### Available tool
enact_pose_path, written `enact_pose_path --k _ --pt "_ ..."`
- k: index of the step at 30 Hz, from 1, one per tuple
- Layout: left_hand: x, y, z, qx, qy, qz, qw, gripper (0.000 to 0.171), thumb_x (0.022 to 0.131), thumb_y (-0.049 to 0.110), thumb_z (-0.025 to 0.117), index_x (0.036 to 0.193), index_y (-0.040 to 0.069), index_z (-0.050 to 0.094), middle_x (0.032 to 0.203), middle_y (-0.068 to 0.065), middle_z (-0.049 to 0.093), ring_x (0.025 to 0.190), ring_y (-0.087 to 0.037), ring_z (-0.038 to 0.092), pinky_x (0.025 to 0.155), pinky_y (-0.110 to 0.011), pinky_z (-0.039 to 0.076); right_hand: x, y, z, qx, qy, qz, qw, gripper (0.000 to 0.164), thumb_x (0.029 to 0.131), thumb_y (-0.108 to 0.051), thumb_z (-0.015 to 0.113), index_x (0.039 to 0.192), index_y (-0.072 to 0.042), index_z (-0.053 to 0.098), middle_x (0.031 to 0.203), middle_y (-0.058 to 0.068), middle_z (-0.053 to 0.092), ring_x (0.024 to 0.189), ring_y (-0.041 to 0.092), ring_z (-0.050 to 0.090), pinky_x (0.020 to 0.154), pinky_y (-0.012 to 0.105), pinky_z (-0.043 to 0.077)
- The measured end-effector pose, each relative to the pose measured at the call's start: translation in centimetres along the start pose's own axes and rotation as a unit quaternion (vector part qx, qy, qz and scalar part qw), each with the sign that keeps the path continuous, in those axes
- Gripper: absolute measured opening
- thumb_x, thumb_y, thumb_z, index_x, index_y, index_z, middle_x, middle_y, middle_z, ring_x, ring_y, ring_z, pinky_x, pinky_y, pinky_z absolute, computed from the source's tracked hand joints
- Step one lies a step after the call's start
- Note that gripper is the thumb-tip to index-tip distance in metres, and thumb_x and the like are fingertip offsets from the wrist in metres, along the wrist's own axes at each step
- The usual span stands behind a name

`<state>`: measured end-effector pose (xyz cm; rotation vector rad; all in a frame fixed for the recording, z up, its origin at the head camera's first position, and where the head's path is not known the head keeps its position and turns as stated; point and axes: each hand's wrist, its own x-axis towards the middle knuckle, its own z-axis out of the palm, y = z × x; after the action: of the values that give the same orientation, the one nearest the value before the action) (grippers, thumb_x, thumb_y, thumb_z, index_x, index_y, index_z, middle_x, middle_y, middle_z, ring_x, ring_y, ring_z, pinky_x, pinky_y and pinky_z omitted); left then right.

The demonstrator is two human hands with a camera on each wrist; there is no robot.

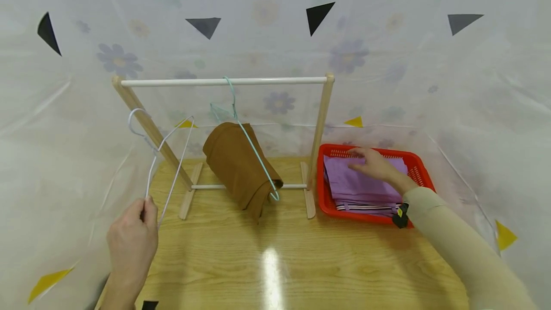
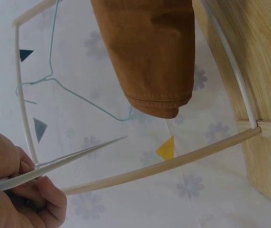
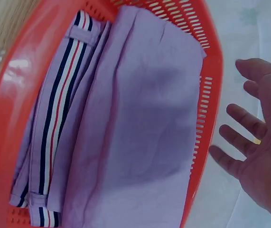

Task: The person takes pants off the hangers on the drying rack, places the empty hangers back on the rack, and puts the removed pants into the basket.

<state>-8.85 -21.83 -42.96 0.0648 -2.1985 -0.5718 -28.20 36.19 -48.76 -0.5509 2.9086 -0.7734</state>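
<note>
At the left, my left hand [image 1: 132, 243] grips a white wire hanger [image 1: 156, 151] by its side, the hook pointing up. In the left wrist view the fingers curl round the hanger [image 2: 78, 154]. My right hand [image 1: 373, 164], fingers spread and loosely bent, hovers over folded purple trousers [image 1: 344, 181] in a red basket [image 1: 322, 195]. The right wrist view shows the hand [image 3: 263, 137] apart from the purple trousers [image 3: 144, 109], which have a striped waistband. Brown trousers [image 1: 234, 161] drape over a teal hanger [image 1: 258, 157] on the rack's rail.
A rack with a white top rail [image 1: 280, 81] and wooden legs [image 1: 323, 128] stands on the wood-grain table [image 1: 224, 262]. The basket sits right beside its right leg. A flower-patterned curtain [image 1: 275, 23] with black, grey and yellow triangles surrounds the area.
</note>
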Motion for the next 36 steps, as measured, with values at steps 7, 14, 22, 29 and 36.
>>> enact_pose_path --k 7,14,22,29,36 --pt "0.1 0.1 -0.2 0.004 -0.012 -0.003 0.9999 0.041 0.098 0.003 0.061 0.061 0.008 0.044 0.049 -0.002 0.038 0.049 -0.001 0.022 0.044 -0.028 0.021 0.6 0.0 1.3 -0.103 -0.079 -0.015 0.991 0.076 0.094 -0.027 0.080 0.157 -0.003 0.046 0.153 0.037 0.046 0.137 0.056 0.051 0.114 0.070 0.042" --pt "0.1 0.4 -0.2 0.005 -0.011 -0.003 0.9999 0.040 0.098 0.002 0.061 0.061 0.007 0.044 0.048 -0.003 0.037 0.049 -0.005 0.022 0.045 -0.032 0.022 0.6 -0.2 2.8 -0.153 -0.123 -0.010 0.981 0.079 0.092 -0.030 0.082 0.159 -0.007 0.045 0.158 0.036 0.043 0.139 0.058 0.050 0.114 0.069 0.042" --pt "0.2 0.3 -0.1 0.006 -0.010 0.002 0.9999 0.040 0.097 0.002 0.062 0.062 0.007 0.045 0.049 -0.002 0.037 0.050 -0.002 0.021 0.045 -0.031 0.022 0.8 -0.4 3.9 -0.169 -0.153 0.014 0.974 0.085 0.083 -0.022 0.089 0.157 -0.012 0.049 0.154 0.034 0.047 0.132 0.054 0.057 0.111 0.067 0.047" --pt "0.1 0.3 -0.3 0.007 -0.007 0.003 1.0000 0.039 0.097 0.003 0.061 0.062 0.007 0.045 0.049 -0.003 0.038 0.049 -0.007 0.024 0.044 -0.033 0.022 0.5 -0.2 5.1 -0.175 -0.168 0.020 0.970 0.087 0.082 -0.022 0.090 0.158 -0.014 0.048 0.158 0.033 0.041 0.136 0.057 0.050 0.110 0.070 0.046" --pt "0.0 0.2 -0.4 0.006 -0.006 -0.002 1.0000 0.039 0.097 0.003 0.061 0.062 0.006 0.045 0.049 -0.003 0.037 0.049 -0.010 0.024 0.045 -0.034 0.023 0.5 0.4 6.1 -0.179 -0.176 0.023 0.968 0.086 0.084 -0.022 0.088 0.159 -0.014 0.047 0.161 0.034 0.036 0.143 0.059 0.044 0.113 0.073 0.041"
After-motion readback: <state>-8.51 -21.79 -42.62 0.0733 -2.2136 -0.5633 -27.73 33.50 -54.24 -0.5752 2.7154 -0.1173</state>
